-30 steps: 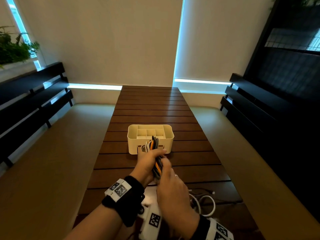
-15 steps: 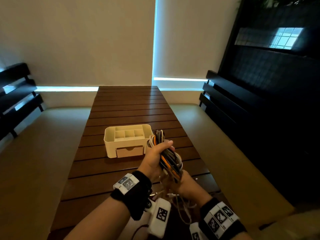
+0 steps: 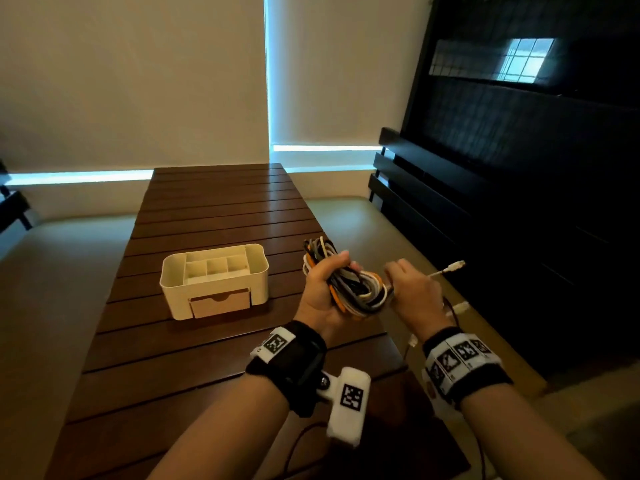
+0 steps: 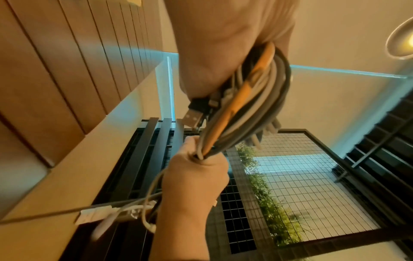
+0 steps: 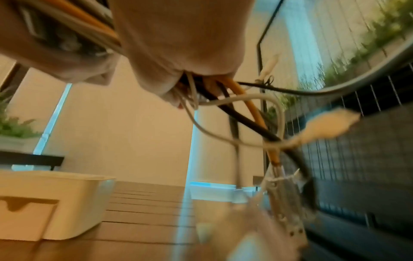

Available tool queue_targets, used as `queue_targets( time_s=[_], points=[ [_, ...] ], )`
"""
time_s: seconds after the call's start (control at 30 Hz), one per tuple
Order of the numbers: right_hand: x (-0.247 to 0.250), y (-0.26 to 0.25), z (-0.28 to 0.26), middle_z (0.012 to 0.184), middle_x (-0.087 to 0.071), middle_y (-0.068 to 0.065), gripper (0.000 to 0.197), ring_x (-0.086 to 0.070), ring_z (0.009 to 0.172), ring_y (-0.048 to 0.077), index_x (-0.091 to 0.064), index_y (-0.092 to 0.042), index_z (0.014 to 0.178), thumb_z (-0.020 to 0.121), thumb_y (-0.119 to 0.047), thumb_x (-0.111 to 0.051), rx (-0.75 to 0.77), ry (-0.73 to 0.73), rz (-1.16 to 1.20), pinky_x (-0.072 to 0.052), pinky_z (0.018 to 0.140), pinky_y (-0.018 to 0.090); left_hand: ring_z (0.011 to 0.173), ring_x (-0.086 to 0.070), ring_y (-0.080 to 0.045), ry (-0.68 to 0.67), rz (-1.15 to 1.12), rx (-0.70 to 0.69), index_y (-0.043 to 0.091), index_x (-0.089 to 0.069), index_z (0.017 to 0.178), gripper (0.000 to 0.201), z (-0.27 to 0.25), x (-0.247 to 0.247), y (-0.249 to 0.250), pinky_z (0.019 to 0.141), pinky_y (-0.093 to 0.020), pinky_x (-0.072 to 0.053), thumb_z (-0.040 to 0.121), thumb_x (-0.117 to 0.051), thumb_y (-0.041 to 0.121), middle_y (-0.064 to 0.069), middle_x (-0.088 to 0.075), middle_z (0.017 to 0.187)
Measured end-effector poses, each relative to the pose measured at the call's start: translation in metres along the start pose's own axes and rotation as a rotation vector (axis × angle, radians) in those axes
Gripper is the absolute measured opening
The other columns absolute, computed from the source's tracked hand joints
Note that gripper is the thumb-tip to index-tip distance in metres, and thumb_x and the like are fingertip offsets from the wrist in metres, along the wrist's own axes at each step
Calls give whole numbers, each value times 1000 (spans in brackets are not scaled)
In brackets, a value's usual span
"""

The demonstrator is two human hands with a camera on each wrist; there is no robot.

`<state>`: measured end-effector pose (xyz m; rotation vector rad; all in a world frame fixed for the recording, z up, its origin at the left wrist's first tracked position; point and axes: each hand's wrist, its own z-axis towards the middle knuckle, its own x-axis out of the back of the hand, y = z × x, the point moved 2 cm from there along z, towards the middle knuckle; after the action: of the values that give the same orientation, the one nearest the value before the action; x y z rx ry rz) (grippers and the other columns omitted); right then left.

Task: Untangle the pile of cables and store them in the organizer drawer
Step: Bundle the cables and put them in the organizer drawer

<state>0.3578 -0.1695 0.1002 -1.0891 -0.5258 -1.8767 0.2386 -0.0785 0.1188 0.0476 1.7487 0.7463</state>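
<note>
The left hand [image 3: 320, 292] grips a coiled bundle of cables [image 3: 349, 285], orange, white, grey and black, with the fingers curled round its middle and the bundle held in the air above the right edge of the slatted wooden table [image 3: 214, 209]. The right hand [image 3: 414, 289] is just beside it and clamps the other end of the same bundle in a fist; a white connector [image 3: 450, 266] sticks out past this hand to the right. The cream organizer [image 3: 214, 280] stands on the table to the left of the hands, apart from them, and its small drawer [image 3: 220, 303] in front is closed.
</note>
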Motion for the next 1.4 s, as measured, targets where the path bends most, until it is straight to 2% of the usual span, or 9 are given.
queue_targets(
  time_s=[0.3, 0.43, 0.53, 0.63, 0.8, 0.97, 1.1, 1.3, 1.4],
  points=[
    [0, 33, 24, 60, -56, 6, 9, -55, 55, 27, -61, -12, 69, 74, -12, -55, 230, 299, -59, -42, 48, 31, 53, -57, -14, 15, 25, -4, 11, -56, 65, 26, 20, -29, 2, 60, -27, -53, 90, -52, 12, -2, -58, 60],
    [-31, 47, -2, 54, -57, 2, 17, -56, 52, 24, -57, -17, 59, 71, -16, -45, 112, 106, 25, -38, 53, 28, 49, -58, -14, 102, 35, 10, 9, -53, 68, 22, 26, -21, -9, 56, -25, -55, 91, -54, 9, -2, -58, 56],
    [-65, 68, -17, 79, -67, 2, 14, -61, 79, 25, -67, -21, 79, 84, -18, -54, -169, -334, 46, -41, 70, 32, 48, -59, -12, 143, 15, 26, 9, -53, 70, 21, 30, -9, -18, 53, -23, -54, 90, -54, 7, -2, -58, 55],
    [-72, 74, -19, 84, -66, -2, 17, -64, 80, 20, -64, -27, 83, 84, -15, -53, -251, -464, 124, -49, 68, 31, 50, -59, -12, 155, 8, 19, 9, -54, 71, 18, 33, 0, -25, 54, -24, -54, 89, -56, 6, -2, -57, 57],
    [-50, 54, 10, 86, -63, 1, 15, -60, 82, 22, -67, -21, 90, 91, -26, -53, -206, -197, 153, -39, 65, 27, 56, -60, -14, -16, 59, 0, 12, -62, 58, 18, 32, 10, -6, 67, -30, -55, 75, -66, 8, -3, -60, 59],
    [-11, -7, 45, 65, -60, -2, 24, -58, 64, 22, -67, -19, 71, 81, -29, -47, 300, 93, 28, -35, 65, 29, 57, -61, -13, -205, 312, 48, 18, -64, 69, 31, 12, 23, 28, 65, -30, -53, 47, -85, 9, 1, -57, 59],
    [4, -47, 64, 90, -60, -7, 7, -51, 95, 21, -67, -26, 78, 78, -25, -60, 351, -160, -32, -21, 75, 35, 52, -58, -15, -161, 366, 69, 13, -53, 64, 45, -7, 35, 63, 55, -26, -52, 40, -91, 16, -3, -57, 57],
    [-21, -87, 43, 120, -50, -9, 18, -34, 119, 18, -63, -29, 100, 82, -33, -61, 297, -651, 53, -20, 93, 43, 51, -53, -14, -46, 372, -63, 10, -55, 59, 10, -28, 39, 107, 54, -25, -50, 64, -63, 8, -4, -55, 57],
    [-33, -99, 21, 148, -24, -7, 72, -17, 137, 24, -38, -38, 133, 71, -48, -72, 255, -998, 168, -13, 106, 53, 52, -54, -15, 36, 422, -149, 7, -56, 67, 9, -33, 45, 117, 56, -26, -50, 65, -65, 5, -6, -55, 60]
  ],
)
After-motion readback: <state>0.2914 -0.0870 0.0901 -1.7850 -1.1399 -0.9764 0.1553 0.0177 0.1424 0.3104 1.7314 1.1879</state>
